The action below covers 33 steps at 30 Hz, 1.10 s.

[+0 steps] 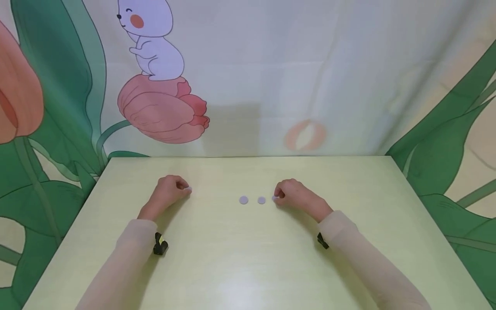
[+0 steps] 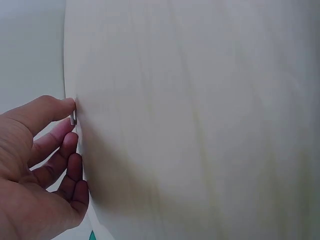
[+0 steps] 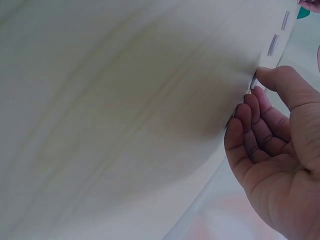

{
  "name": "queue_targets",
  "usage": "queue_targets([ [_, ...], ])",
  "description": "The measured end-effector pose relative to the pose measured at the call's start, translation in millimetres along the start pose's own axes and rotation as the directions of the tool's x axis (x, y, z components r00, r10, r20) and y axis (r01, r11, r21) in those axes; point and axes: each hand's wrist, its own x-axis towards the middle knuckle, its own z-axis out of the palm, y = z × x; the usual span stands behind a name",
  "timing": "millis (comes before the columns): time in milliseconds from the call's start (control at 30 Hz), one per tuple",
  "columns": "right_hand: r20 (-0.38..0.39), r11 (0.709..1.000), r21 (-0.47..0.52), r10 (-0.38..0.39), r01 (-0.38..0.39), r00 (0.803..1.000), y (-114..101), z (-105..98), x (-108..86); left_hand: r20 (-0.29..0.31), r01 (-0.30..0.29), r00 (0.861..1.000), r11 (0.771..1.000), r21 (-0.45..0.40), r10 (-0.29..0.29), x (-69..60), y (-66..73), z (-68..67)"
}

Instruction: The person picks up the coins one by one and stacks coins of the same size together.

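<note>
My left hand [image 1: 167, 193] is at the left of the tabletop, thumb and forefinger pinching a small pale grey coin-like disc [image 1: 189, 189]. In the left wrist view a thin, shiny edge of that disc [image 2: 74, 115] shows between the fingertips. On the right, my right hand [image 1: 296, 194] pinches a similar disc [image 1: 274, 198] close to the table surface; its fingers cover part of it. Two more pale discs lie flat between the hands, one farther left [image 1: 243, 199] and one nearer the right hand [image 1: 261, 200].
Everything lies on a pale wood-grain table [image 1: 232, 241]. Its far edge meets a printed curtain [image 1: 240, 64] with a white animal and flowers. Black wrist straps [image 1: 160, 244] show beside both sleeves.
</note>
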Motion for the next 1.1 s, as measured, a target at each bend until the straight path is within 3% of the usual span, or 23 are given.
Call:
queue_targets([
  [533, 0.004, 1.0, 0.01, 0.001, -0.001, 1.0, 0.4, -0.2, 0.5, -0.009, -0.151, 0.989, 0.984, -0.094, 0.151, -5.0, 43.5, 15.8],
  [867, 0.015, 1.0, -0.023, -0.02, 0.021, 1.0, -2.2, -5.9, -1.8, -0.078, -0.294, 0.955, 0.952, -0.09, 0.287, -6.3, 69.3, 35.1],
  [1100, 0.021, 0.999, -0.029, -0.016, 0.017, 1.0, -2.3, -4.0, 1.7, -0.081, -0.317, 0.948, 0.94, -0.124, 0.309, -8.5, 87.0, 51.5],
])
